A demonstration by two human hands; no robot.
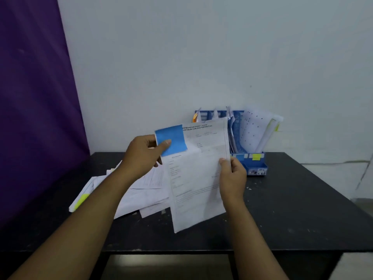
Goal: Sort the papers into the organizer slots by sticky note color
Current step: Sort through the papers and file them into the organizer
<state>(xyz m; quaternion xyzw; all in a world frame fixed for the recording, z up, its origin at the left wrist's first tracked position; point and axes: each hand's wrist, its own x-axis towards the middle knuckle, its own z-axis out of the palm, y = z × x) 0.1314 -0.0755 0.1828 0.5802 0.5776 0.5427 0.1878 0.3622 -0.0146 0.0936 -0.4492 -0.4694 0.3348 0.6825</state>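
The left hand [144,152] pinches the top corner of a printed sheet [197,178], thumb on its blue sticky note [173,138], and the right hand [232,174] pinches the sheet's right edge, holding it upright above the black worktop [282,209]. Just behind stands the blue organizer [256,168], fronted by a blue label [240,157] and a yellow label [256,157]; unsorted papers [141,190] lie at left. Best done, I judge, by keeping the sheet taut and lowering it edge-first into the blue-labelled slot.

Left hand [144,152]: forearm extended, thumb pinching paper [193,178] at top corner. Right hand [232,176]: forearm extended, gripping its right edge.
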